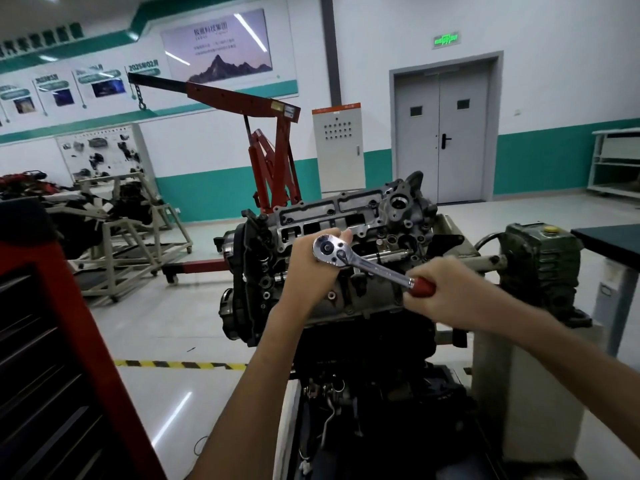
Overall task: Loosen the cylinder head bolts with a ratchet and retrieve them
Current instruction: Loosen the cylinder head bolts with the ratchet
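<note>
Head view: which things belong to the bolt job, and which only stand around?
Job: ratchet, held at its head by the left hand and at its red handle by the right hand; cylinder head.
Idle: red crane; tool chest; grey cabinet; door.

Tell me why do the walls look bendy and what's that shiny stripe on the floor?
Head view: the wide lens bends lines near the edges; the floor stripe is reflected light, as on the wall poster; the ratchet gleams too.
</note>
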